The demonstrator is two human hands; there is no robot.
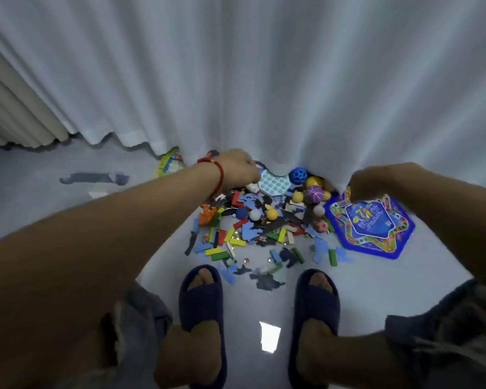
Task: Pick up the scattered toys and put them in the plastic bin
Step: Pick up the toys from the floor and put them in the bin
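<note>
Plastic and wood mostly: toy pile (261, 220) lies on the floor (376, 282) just ahead of my slippers (201, 299), spreading from 12 o'clock toward 1, partly tucked under the white curtain (264, 80). No plastic bin in view.

Left hand (239, 169) is at 11 o'clock over the far edge of the pile, fingers curled down by the teal bubble pad (272, 182); can't tell if it holds anything. Right hand (376, 182) is at 1 o'clock, blurred, fingers bent at the curtain hem above the blue star board (371, 226); whether that grip is closed on the fabric I can't tell.

Handling guesses:
- Small coloured blocks (237, 241), flat blue cut-out pieces (253, 230): light, stiff, likely slide on the glossy floor. Scoop in handfuls, pinch flat ones by an edge.
- Balls, e.g. purple ball (314, 193): light, will roll. Cup from above.
- Star board: thin, rigid-ish, flat on the floor. Lift at a point.
- Bubble pad: soft, floppy. Grab anywhere.

Nothing looks fragile.
</note>
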